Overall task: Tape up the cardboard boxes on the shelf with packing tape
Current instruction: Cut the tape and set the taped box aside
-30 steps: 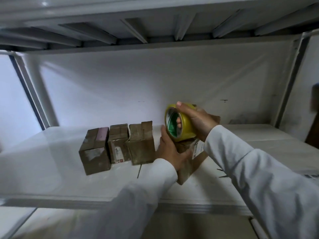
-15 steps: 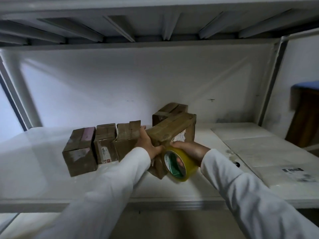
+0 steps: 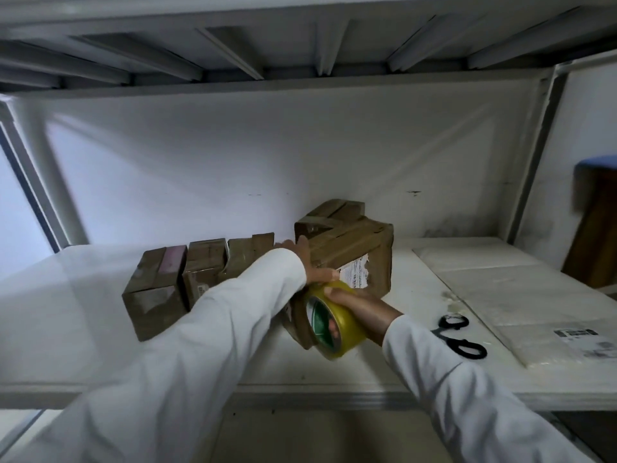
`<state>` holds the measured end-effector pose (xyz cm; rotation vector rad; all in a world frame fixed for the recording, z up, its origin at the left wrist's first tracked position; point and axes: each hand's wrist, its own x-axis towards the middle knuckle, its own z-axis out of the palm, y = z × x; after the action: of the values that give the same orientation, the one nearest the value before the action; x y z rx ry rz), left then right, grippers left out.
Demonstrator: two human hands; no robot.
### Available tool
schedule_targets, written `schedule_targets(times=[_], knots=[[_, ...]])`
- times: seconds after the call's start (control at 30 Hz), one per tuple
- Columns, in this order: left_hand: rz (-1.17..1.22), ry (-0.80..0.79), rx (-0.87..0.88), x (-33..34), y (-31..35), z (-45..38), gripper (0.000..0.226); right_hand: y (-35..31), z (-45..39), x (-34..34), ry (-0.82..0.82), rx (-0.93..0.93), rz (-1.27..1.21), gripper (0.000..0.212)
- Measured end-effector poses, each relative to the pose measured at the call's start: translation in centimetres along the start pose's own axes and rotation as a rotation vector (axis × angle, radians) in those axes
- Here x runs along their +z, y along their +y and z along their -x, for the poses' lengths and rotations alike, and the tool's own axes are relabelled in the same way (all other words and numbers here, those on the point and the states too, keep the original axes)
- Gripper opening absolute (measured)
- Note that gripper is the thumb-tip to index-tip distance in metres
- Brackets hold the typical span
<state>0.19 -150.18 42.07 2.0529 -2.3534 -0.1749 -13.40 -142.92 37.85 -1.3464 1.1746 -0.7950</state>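
Observation:
A brown cardboard box (image 3: 354, 252) with a white label sits tilted on the white shelf (image 3: 83, 362). My left hand (image 3: 309, 262) presses against its left side, thumb near the label. My right hand (image 3: 357, 305) grips a yellow roll of packing tape (image 3: 334, 324) at the box's lower front corner. Another box (image 3: 330, 210) stands right behind it. Three small boxes stand in a row to the left: one with a pink patch (image 3: 153, 292), a middle one (image 3: 203, 269) and a third (image 3: 247, 253), partly hidden by my left sleeve.
Black-handled scissors (image 3: 459, 335) lie on the shelf to the right of my right arm. Flat white sheets with a printed label (image 3: 534, 295) lie at the right. A brown board with a blue top (image 3: 594, 222) leans outside the frame post. The upper shelf is close overhead.
My right hand has carried the tape roll from above the box down to its lower front corner. The box is now tilted up in view, and the scissors have come into view.

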Motion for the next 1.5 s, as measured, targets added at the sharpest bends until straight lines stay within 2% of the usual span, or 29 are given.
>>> schedule_targets(times=[0.07, 0.17, 0.2, 0.27, 0.3, 0.33, 0.4, 0.47, 0.57, 0.7, 0.8, 0.93, 1.0, 1.1, 1.2, 1.33, 1.4, 1.5], knots=[[0.013, 0.034, -0.022, -0.7, -0.1, 0.2, 0.09, -0.6, 0.5, -0.9, 0.008, -0.038, 0.015, 0.015], [0.239, 0.059, -0.083, -1.2, -0.4, 0.6, 0.078, -2.8, 1.3, -2.4, 0.092, -0.152, 0.054, 0.017], [0.348, 0.021, -0.107, -0.7, -0.7, 0.4, 0.075, -3.5, 1.7, -2.9, 0.128, -0.188, 0.045, 0.021], [0.706, -0.115, -0.164, 1.7, -1.0, 0.0, 0.061, -4.5, 2.0, -4.1, 0.158, -0.225, 0.025, 0.043], [0.857, -0.19, -0.198, 3.3, -0.8, 0.3, 0.05, -4.6, 2.0, -4.4, 0.156, -0.208, 0.049, 0.049], [0.91, -0.242, -0.215, 5.0, -0.7, 0.3, 0.042, -4.4, 2.0, -4.4, 0.154, -0.174, 0.106, 0.046], [0.87, -0.278, -0.182, 7.1, -0.9, -0.1, 0.038, -3.3, 1.5, -3.9, 0.157, -0.113, 0.185, 0.042], [0.843, -0.28, -0.143, 7.9, -1.3, -0.3, 0.041, -2.4, 1.1, -3.4, 0.195, -0.123, 0.13, 0.046], [0.769, -0.156, -0.029, 8.3, -1.5, -0.3, 0.054, -2.4, 0.7, -3.3, 0.228, -0.172, 0.078, 0.039], [0.852, -0.065, 0.032, 9.7, -1.5, -0.2, 0.048, -2.4, 0.8, -3.0, 0.07, -0.065, 0.172, 0.04], [0.916, -0.077, 0.084, 9.0, -1.5, -0.3, 0.051, -2.4, 0.7, -2.6, -0.017, -0.035, 0.396, 0.029], [0.742, -0.177, 0.027, 6.7, -0.4, -1.3, 0.039, -3.0, 1.5, -3.1, -0.167, 0.031, 0.29, 0.033], [0.659, -0.283, -0.086, 6.2, 0.4, -1.8, 0.027, -3.6, 1.6, -3.9, -0.117, 0.021, 0.203, 0.037], [0.604, -0.403, -0.232, 7.0, 0.9, -1.8, 0.03, -3.6, 0.9, -4.5, -0.075, 0.032, 0.179, 0.045], [0.46, -0.344, -0.176, 7.7, 1.2, -1.3, 0.024, -2.4, 0.1, -4.1, -0.038, 0.077, 0.097, 0.05], [0.37, -0.319, -0.112, 8.3, 1.0, -1.4, 0.03, -1.4, 0.0, -4.1, -0.028, 0.103, -0.095, 0.045], [0.285, -0.32, -0.09, 8.6, 1.0, -1.7, 0.03, -1.7, 0.6, -4.0, -0.029, 0.152, -0.041, 0.043], [0.197, -0.319, -0.077, 8.3, 1.6, -1.6, 0.036, -4.2, 2.0, -4.2, 0.022, 0.287, 0.174, 0.04]])
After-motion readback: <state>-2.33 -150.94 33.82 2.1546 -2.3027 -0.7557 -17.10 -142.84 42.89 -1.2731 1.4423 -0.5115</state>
